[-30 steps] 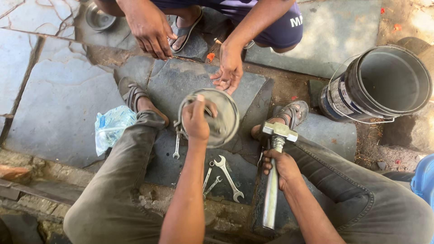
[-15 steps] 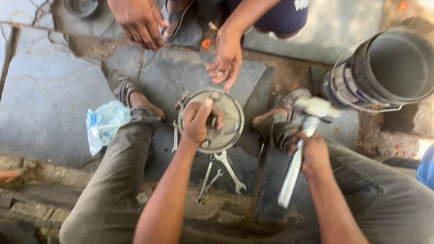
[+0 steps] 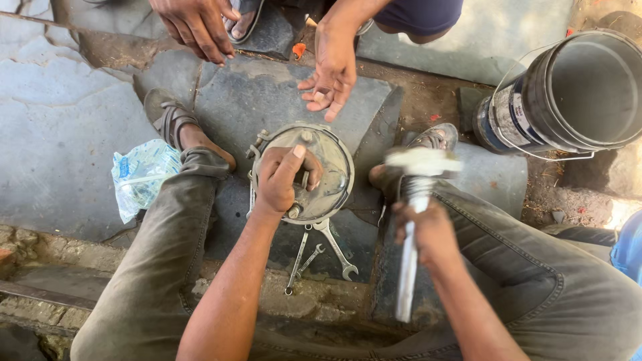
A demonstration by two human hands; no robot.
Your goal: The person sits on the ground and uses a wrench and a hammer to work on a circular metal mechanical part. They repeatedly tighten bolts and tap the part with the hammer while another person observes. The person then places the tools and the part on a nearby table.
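Observation:
My left hand (image 3: 281,179) grips the middle of a round grey metal plate (image 3: 332,167) that rests on a dark stone slab (image 3: 254,93) between my feet. My right hand (image 3: 428,230) holds a silver hammer (image 3: 413,200) by its handle, head up and blurred, raised to the right of the plate. Two or three spanners (image 3: 328,251) lie on the slab just below the plate.
Another person squats opposite; one of their hands (image 3: 329,70) hovers open just beyond the plate, the other (image 3: 197,27) hangs at upper left. A black bucket (image 3: 568,93) lies on its side at right. A crumpled plastic bag (image 3: 140,177) lies by my left foot.
My right hand has swung the hammer up and to the right, away from the plate. My left hand stays on the plate. The view has shifted a little.

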